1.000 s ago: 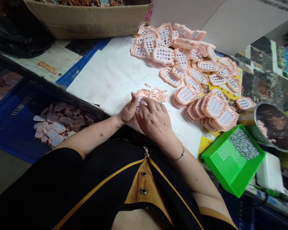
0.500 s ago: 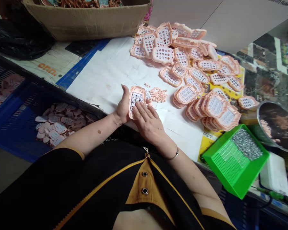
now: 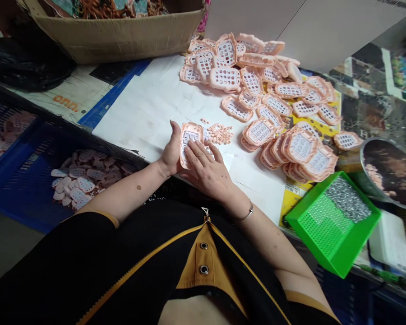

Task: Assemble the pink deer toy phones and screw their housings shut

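Note:
My left hand [image 3: 171,153] holds a peach plastic keypad shell [image 3: 191,128] from its left side, thumb pointing up along the edge. The shell has a raised ragged rim and a pale keypad face. Across that face lies my right hand [image 3: 208,169], fingers stretched out and touching the keys, covering the lower right part. Just beyond the fingertips is a heap of small peach pieces [image 3: 220,134] on the white sheet [image 3: 135,104]. Under the right palm, the shell's lower corner is hidden.
Many similar shells [image 3: 225,79] lie piled at the back, with stacked ones [image 3: 302,144] to the right. A green basket [image 3: 331,243] holds silvery screws beside a metal bowl [image 3: 367,158]. Blue crates [image 3: 16,180] with more parts stand lower left; a cardboard box [image 3: 128,38] is behind.
My right fingers have slid slightly up and left over the keypad, covering more of its middle. My left hand keeps its hold on the shell. The camera view has shifted a little.

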